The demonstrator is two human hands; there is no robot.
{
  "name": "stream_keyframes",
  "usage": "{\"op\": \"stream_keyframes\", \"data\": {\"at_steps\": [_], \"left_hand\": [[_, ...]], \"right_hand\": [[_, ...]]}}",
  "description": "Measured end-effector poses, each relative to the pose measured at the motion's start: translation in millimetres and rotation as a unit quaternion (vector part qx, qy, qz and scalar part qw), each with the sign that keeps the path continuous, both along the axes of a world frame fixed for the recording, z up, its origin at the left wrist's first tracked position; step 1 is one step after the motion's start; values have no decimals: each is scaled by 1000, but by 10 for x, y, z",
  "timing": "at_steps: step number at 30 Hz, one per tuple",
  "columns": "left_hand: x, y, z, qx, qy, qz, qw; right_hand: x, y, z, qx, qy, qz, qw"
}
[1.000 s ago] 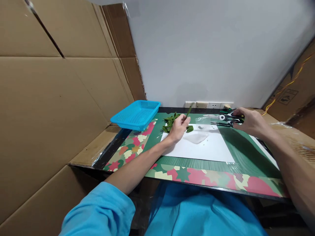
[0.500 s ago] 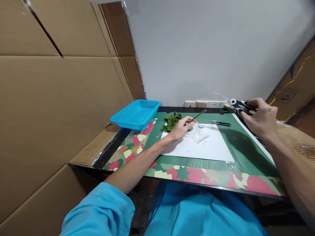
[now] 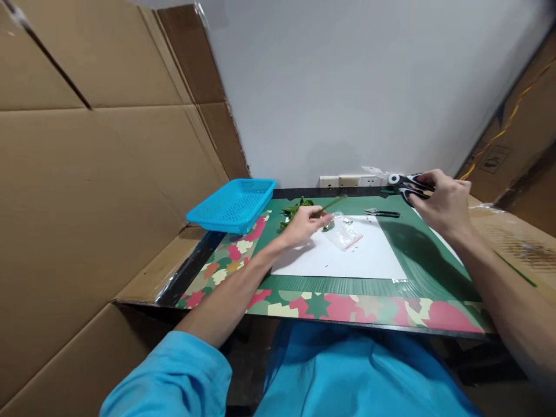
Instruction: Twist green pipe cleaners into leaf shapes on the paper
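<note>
My left hand [image 3: 306, 225] is closed on one end of a thin green pipe cleaner [image 3: 334, 204], whose free end slants up to the right and is a little blurred. Partly behind that hand lies a heap of twisted green pieces [image 3: 299, 204]. Just right of the fingers, a small clear zip bag [image 3: 345, 234] rests on a white sheet [image 3: 339, 266]. My right hand [image 3: 443, 200] grips the black-and-white handles of scissors [image 3: 414, 186] above the right side of the board. The blades are hard to make out.
A blue perforated basket [image 3: 234, 205] stands at the back left beside a cardboard wall [image 3: 108, 174]. Small black-handled thread snips [image 3: 382, 214] lie right of the bag. Sockets [image 3: 347, 182] line the wall behind. A thin green strip [image 3: 516, 269] lies on cardboard at right.
The whole view has shifted slightly. My left hand still holds the pipe cleaner, now lower and flatter. My right hand keeps the scissors, and the green strip at right has come into sight.
</note>
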State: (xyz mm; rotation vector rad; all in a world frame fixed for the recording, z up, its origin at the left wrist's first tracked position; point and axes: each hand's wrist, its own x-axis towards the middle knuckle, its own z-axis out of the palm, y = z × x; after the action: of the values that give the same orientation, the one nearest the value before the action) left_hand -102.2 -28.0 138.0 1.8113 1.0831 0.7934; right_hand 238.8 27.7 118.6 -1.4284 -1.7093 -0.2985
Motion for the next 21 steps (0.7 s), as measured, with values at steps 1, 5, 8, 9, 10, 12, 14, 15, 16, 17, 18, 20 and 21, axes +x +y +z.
{"op": "stream_keyframes", "data": {"at_steps": [1,5,8,9,10,12,14,15,16,17,18,20,21], "left_hand": [[36,-2,-14,18,11,10,1000],[107,-52,-45,84,68,32,994],[93,-55,-96,111,102,40,988],[88,-46,-123,118,109,40,986],[87,-37,-153,124,115,38,985],[99,-26,-208,130,122,25,984],[130,-36,-241,131,125,10,983],[149,-48,-248,131,125,4,983],[169,-64,-250,132,124,-1,984],[187,-82,-249,133,121,-4,984],[204,-98,-247,135,117,-4,984],[230,-124,-247,138,104,4,985],[239,-130,-250,137,95,10,986]], "right_hand": [[-14,-3,-1,-2,6,4,1000],[-64,-19,-15,-6,28,19,999],[-85,-23,-30,-15,48,48,998],[-92,-23,-36,-19,57,69,996],[-100,-24,-42,-22,64,92,993],[-119,-29,-54,-25,69,135,988],[-140,-41,-65,-27,63,157,985],[-149,-49,-70,-28,61,164,984],[-158,-58,-74,-29,59,171,983],[-166,-67,-78,-30,58,178,982],[-175,-75,-80,-31,57,186,980],[-200,-87,-83,-35,53,203,977],[-216,-91,-83,-39,51,212,975]]}}
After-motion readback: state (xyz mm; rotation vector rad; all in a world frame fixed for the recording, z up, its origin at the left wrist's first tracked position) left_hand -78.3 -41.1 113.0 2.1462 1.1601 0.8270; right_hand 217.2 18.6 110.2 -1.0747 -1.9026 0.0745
